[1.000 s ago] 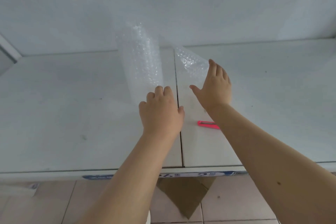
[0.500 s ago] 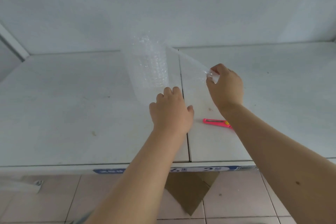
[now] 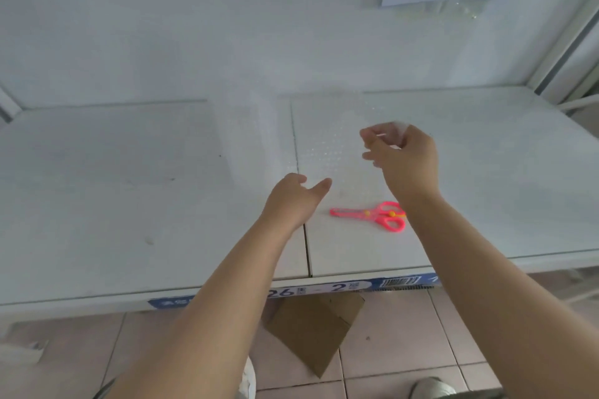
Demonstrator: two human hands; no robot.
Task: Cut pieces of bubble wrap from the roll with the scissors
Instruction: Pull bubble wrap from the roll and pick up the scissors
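Note:
The clear bubble wrap roll (image 3: 249,136) stands upright on the white table (image 3: 113,204), near its middle. A loose sheet of bubble wrap (image 3: 327,139) stretches from the roll to the right, above the table. My right hand (image 3: 405,162) pinches the sheet's free edge between thumb and fingers. My left hand (image 3: 295,201) hovers low in front of the roll's base, fingers apart, holding nothing. Pink scissors (image 3: 372,215) lie flat on the table just below my right wrist, blades pointing left, with no hand on them.
A seam (image 3: 301,204) splits the table into two panels. Behind the table is a white wall. A brown cardboard piece (image 3: 314,324) lies on the tiled floor below the table's front edge, and a shoe (image 3: 431,389) shows at the bottom right.
My right hand has pulled the sheet's edge farther right, unrolling more wrap. My left hand has come off the roll's base and opened. The camera view shifted, so the scissors now show fully.

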